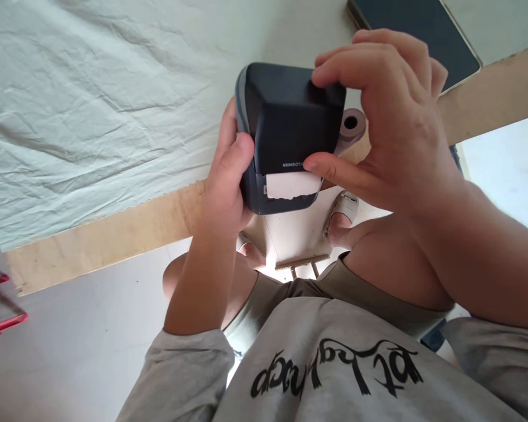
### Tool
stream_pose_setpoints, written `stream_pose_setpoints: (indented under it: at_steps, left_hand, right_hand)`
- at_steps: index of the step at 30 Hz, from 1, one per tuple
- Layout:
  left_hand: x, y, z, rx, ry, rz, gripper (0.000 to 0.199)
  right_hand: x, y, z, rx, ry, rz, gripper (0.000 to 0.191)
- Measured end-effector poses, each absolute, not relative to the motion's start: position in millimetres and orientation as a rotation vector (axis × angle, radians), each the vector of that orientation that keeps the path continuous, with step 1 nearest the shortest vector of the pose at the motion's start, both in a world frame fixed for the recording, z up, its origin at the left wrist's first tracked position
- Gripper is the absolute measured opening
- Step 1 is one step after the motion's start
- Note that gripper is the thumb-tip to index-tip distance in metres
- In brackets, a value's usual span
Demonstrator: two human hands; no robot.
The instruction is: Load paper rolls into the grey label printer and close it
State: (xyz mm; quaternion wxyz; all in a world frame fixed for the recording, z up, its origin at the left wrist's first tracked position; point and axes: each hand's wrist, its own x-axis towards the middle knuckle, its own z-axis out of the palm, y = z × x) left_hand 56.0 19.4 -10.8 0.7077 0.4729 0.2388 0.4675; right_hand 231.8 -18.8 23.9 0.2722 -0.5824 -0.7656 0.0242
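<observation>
A dark label printer [297, 120] marked NIIMBOT is held up in front of me, over the table edge. A strip of white paper [293, 186] with a torn edge sticks out of its front slot. My left hand [229, 170] grips the printer's left side, thumb on the near side and fingers partly hidden behind. My right hand [391, 111] is closed on the printer's lid, fingertips on its top right corner and thumb beside the lettering. A pale roll [358, 130] with a dark hole shows beside the printer's right side; how it is supported is hidden.
A wrinkled pale cloth [92, 105] covers the table, whose wooden edge [114, 234] runs across. A dark flat device [422, 38] lies at the top right. Red-edged objects [2, 325] are at the far left. My legs and a small wooden rail [303, 262] are below.
</observation>
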Motion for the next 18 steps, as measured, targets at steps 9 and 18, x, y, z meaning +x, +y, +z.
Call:
stream_pose_setpoints:
  at_steps: [9,18]
  left_hand:
    - [53.4,20.5,-4.9,0.953,0.648,0.968,0.037]
    - [52.8,20.1,-5.9,0.867,0.755,0.976,0.048]
  right_hand:
    - [237.0,-13.8,19.5,-1.578,-2.115,0.044,0.054]
    - [238.9,-10.8,19.1,-1.569,-2.171,0.128,0.062]
